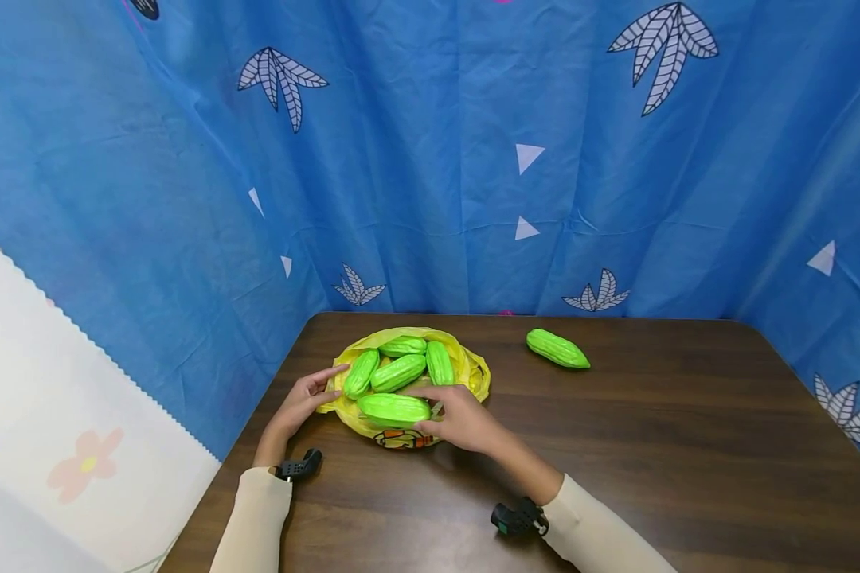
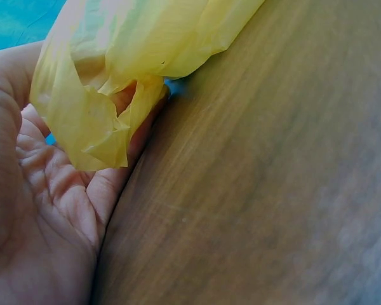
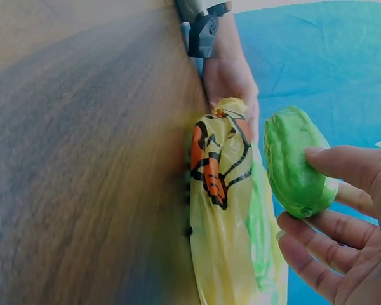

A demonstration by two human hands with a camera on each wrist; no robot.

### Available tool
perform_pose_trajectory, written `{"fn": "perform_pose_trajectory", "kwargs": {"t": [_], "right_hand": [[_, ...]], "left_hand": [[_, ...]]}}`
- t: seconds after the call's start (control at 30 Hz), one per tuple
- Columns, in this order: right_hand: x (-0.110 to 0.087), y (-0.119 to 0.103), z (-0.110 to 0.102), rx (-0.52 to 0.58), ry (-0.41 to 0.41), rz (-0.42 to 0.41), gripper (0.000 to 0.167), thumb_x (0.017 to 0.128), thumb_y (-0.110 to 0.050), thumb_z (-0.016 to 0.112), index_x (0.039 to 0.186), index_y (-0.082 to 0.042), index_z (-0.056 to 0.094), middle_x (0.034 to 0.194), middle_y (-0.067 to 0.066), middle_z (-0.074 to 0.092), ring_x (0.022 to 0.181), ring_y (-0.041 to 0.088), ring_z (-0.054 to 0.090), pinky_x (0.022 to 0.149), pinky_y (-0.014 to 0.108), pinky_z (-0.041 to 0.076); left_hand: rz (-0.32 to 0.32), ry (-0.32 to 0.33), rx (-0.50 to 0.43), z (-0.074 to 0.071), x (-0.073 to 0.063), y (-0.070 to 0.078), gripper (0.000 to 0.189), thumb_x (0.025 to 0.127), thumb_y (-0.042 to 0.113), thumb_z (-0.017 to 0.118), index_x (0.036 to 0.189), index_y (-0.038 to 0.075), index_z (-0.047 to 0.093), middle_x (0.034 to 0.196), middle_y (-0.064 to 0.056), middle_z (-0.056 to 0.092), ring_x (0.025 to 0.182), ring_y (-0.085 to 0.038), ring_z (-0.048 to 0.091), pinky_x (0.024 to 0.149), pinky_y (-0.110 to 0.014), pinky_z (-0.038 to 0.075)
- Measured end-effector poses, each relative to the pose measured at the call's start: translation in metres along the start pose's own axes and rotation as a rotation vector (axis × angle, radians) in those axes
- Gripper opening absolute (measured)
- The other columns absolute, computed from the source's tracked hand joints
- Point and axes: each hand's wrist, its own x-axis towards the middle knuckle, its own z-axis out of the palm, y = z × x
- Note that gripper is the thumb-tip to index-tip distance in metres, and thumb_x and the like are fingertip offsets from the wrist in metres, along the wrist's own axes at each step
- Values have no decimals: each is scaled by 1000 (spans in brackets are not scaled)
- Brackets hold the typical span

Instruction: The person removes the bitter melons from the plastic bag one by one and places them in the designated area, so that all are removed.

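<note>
A yellow plastic bag (image 1: 476, 374) lies spread on the table with its mouth facing up, and several bright green ribbed bitter melons (image 1: 398, 373) lie inside. My left hand (image 1: 304, 404) holds the bag's left rim, thumb and fingers on either side of the plastic (image 2: 89, 121); the bag hides its fingertips in the left wrist view. Over the near side of the bag, my right hand (image 1: 462, 418) pinches one bitter melon (image 3: 297, 162) between thumb and fingers. That melon is raised above the bag's printed side (image 3: 219, 165), apart from it.
Another bitter melon (image 1: 557, 348) lies alone on the dark wooden table (image 1: 652, 446), right of the bag near the back edge. A blue curtain (image 1: 430, 159) hangs behind the table and along both sides. Pale cloth (image 1: 57, 414) covers the lower left.
</note>
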Motion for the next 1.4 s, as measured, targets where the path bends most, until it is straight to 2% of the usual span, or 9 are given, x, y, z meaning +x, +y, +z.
{"fn": "perform_pose_trajectory", "kwargs": {"t": [0.1,0.2,0.3,0.4,0.53,0.73,1.03,1.2,1.4], "right_hand": [[-3,-1,-5,18,1,13,47,87,-14,82,132,-16,69,123,0,72,67,12,54,66,25,49],[-6,-1,-11,22,1,22,47,88,-15,81,133,-15,69,122,1,72,57,13,44,60,23,44],[-10,0,-16,22,7,33,48,89,-16,80,136,-15,67,123,2,72,64,15,52,59,24,45],[-13,4,-19,28,27,50,49,90,-17,79,137,-14,66,127,3,70,83,16,63,66,26,52],[-19,9,-24,46,63,75,47,91,-19,78,136,-13,67,127,4,70,102,18,66,77,28,56],[-29,17,-29,56,115,100,45,89,-20,80,133,-11,69,122,5,72,98,18,66,74,35,57],[-40,23,-39,116,150,136,47,88,-14,81,132,-8,68,120,8,72,94,21,68,78,50,58],[-46,26,-43,131,170,163,48,88,-12,80,134,-6,67,122,13,70,93,26,69,79,48,58],[-52,31,-48,103,211,194,48,87,-10,81,132,-10,68,115,6,67,90,22,69,78,40,59]], "left_hand": [[-1,3,1,-1,0,-1,53,98,9,66,149,3,51,153,-19,47,143,-33,37,99,-17,43],[1,8,8,-1,0,-1,53,98,9,67,149,4,52,152,-19,48,143,-30,38,100,-16,43],[1,11,15,-1,1,-2,53,98,9,67,148,3,52,152,-19,48,142,-24,40,99,-16,42],[-1,14,18,-1,1,-1,53,98,10,67,148,3,52,152,-19,48,140,-15,42,100,-16,42],[0,22,23,0,1,0,52,98,11,67,148,3,52,152,-18,49,140,-13,42,99,-15,41],[9,20,31,0,0,-2,52,98,10,67,148,2,52,151,-18,50,142,-20,41,99,-15,41],[-15,21,24,-1,-2,0,53,97,13,69,148,7,54,151,-15,51,136,-4,43,100,-15,41],[-20,16,25,-2,-1,0,53,98,14,69,148,10,54,152,-13,50,136,-3,42,101,-16,41],[-13,11,14,-2,0,-1,54,97,13,69,149,8,53,152,-15,49,135,0,43,101,-16,41]]}}
